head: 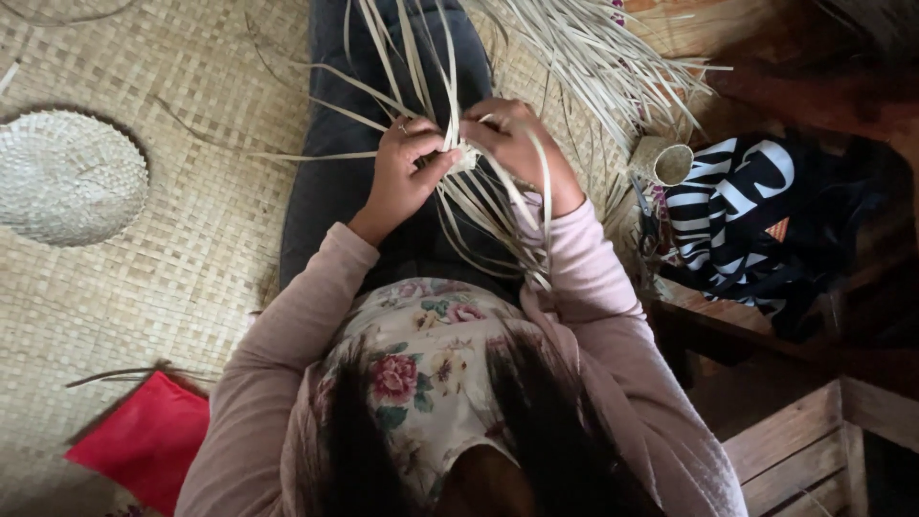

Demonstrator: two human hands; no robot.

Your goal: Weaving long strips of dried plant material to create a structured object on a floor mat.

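A seated person, seen from above, works pale strips (450,86) over the lap. The left hand (407,168) is curled, thumb and fingers pressed together and pinching the small woven knot (466,155) where the strips meet; a ring shows on one finger. The right hand (512,144) sits just beside it, touching the same knot from the other side, its fingers bent around several strips; the exact pinch there is hidden by the knuckles. From between the hands the strips fan out away from the body, and a looser bunch trails down past the right wrist toward the floral top (421,369). Both arms wear pink sleeves (287,354). Beyond the right hand, on its outer side, lie more loose strips, a small woven cup (665,161) and a black-and-white striped cloth (732,215). Well apart from the left hand, on its outer side, a round woven disc (67,177) rests on the mat (191,239); nearer the person's body on that side lies a red cloth (144,440).
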